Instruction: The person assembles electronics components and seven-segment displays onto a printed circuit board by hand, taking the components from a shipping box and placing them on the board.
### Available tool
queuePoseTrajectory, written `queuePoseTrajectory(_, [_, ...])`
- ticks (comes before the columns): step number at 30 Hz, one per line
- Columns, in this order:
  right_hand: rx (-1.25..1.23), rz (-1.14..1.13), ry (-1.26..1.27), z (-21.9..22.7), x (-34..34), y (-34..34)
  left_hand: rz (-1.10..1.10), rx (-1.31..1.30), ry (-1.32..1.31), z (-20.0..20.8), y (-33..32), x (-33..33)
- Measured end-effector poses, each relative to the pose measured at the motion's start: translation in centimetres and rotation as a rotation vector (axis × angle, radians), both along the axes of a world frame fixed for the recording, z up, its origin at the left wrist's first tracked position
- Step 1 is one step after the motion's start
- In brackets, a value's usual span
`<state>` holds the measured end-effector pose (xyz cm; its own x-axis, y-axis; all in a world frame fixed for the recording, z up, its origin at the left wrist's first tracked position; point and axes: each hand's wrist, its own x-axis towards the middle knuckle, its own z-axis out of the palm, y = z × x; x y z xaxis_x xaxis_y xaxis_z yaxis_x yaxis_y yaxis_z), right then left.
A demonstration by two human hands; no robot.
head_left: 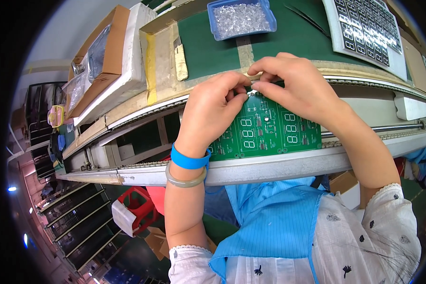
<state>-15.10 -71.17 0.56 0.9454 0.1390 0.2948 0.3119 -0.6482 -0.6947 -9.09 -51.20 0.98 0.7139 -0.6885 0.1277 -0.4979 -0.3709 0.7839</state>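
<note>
Both hands meet over the far edge of a green circuit board (265, 130) that lies on the conveyor rails (270, 165) before the person; the left hand (212, 111), with a blue wrist strap (189, 161) and a pale bangle (185, 180) on its wrist, pinches toward the right hand (293, 85); the fingertips of both close on a tiny pale component (252, 91) just above the board; beyond them, on the green worktop (208, 47), stands a blue tray (241, 18) of clear small parts; to the right lies a sheet of dark display modules (367, 28); a cardboard box (99, 57) sits at the left.
</note>
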Motion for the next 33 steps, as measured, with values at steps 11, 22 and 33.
queuePoseTrajectory(11, [-0.480, -0.073, -0.091, 7.7, 7.7, -2.7, -0.032, 0.001, -0.056, -0.1, -2.7, -1.0])
queuePoseTrajectory(22, [-0.812, -0.216, -0.148, 3.4, 11.4, -3.6, 0.189, -0.038, -0.439, 3.5, -4.9, 4.4])
queuePoseTrajectory(33, [-0.439, -0.244, -0.265, 1.6, 11.2, -4.7, 0.218, 0.372, -0.677, 1.3, -8.0, 10.1])
